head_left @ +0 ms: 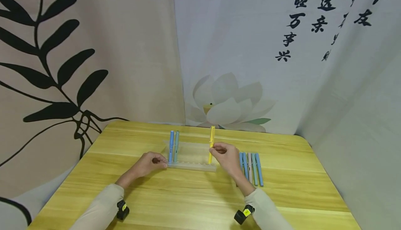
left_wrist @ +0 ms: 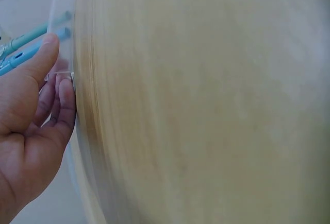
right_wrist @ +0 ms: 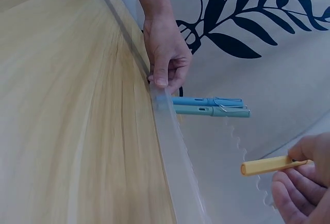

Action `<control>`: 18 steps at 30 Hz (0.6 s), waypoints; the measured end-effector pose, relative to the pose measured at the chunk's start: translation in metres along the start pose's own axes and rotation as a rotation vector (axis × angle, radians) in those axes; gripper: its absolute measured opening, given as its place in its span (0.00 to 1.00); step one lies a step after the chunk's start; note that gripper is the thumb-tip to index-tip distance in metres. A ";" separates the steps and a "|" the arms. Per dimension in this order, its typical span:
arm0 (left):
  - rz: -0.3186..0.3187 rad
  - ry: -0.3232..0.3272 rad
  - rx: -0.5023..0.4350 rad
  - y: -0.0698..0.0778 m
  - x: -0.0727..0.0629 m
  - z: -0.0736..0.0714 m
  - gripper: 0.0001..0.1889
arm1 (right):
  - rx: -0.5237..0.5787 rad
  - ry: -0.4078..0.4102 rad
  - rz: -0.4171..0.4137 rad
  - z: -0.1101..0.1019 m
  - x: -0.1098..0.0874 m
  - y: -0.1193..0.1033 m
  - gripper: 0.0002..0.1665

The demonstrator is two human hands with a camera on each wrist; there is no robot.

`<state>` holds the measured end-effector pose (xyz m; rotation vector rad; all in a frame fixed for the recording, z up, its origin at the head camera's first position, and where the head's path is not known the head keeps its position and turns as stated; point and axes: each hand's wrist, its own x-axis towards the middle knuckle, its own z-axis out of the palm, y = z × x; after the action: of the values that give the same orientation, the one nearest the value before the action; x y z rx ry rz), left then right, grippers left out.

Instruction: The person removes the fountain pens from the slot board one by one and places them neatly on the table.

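Yellow pen [head_left: 212,137], one: held nearly upright at the right end of the pen holder, the grip of your right hand [head_left: 227,156] pinching it between thumb and fingers. Its lower end is at the holder's base in the head view; whether it is seated there you cannot tell.

Pen holder [head_left: 191,167], one, translucent, with a low front strip and a notched edge: it lies lengthwise before you on the table. Your left hand [head_left: 150,163] has its left end in its grip, thumb on one side and fingers curled on the other.

Blue pen [head_left: 171,147] and teal pen [head_left: 177,147], one each, with clips: both upright in the holder, side by side near its left end, close to your left hand.

Loose pens, five visible, in a row on the table to the right of the holder, partly behind your right wrist: two blue, one greyish [head_left: 250,169], one green, one blue.

Table [head_left: 175,202], wood-grained, yellowish. Beyond it, a curtain [head_left: 141,48] printed with dark leaves, a pale lotus and black characters. On your light sleeves [head_left: 100,209], black-and-yellow wrist units [head_left: 123,209], one per arm.
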<state>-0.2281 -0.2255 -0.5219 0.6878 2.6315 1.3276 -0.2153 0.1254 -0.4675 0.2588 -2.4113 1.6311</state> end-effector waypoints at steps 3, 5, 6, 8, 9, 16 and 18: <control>-0.001 0.000 0.000 0.000 0.000 0.000 0.05 | 0.002 0.003 0.001 -0.007 -0.002 0.002 0.13; -0.012 -0.002 0.004 -0.001 0.000 0.000 0.05 | 0.002 0.006 0.003 -0.012 -0.004 0.005 0.13; -0.019 -0.004 0.004 -0.001 0.000 0.001 0.05 | 0.004 0.006 0.008 -0.015 -0.005 0.006 0.14; -0.019 -0.010 0.006 -0.002 0.000 0.001 0.05 | -0.011 0.008 0.017 -0.020 -0.006 0.007 0.14; -0.018 -0.012 0.006 -0.002 -0.001 0.001 0.05 | -0.015 0.008 0.023 -0.023 -0.007 0.007 0.15; -0.022 -0.014 0.009 -0.001 0.001 0.000 0.05 | -0.047 0.035 0.034 -0.041 -0.010 0.013 0.15; -0.024 -0.014 0.009 -0.001 0.001 0.000 0.05 | -0.056 0.041 0.037 -0.046 -0.010 0.016 0.15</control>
<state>-0.2291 -0.2254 -0.5228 0.6621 2.6282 1.3005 -0.2059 0.1740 -0.4677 0.1711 -2.4403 1.5657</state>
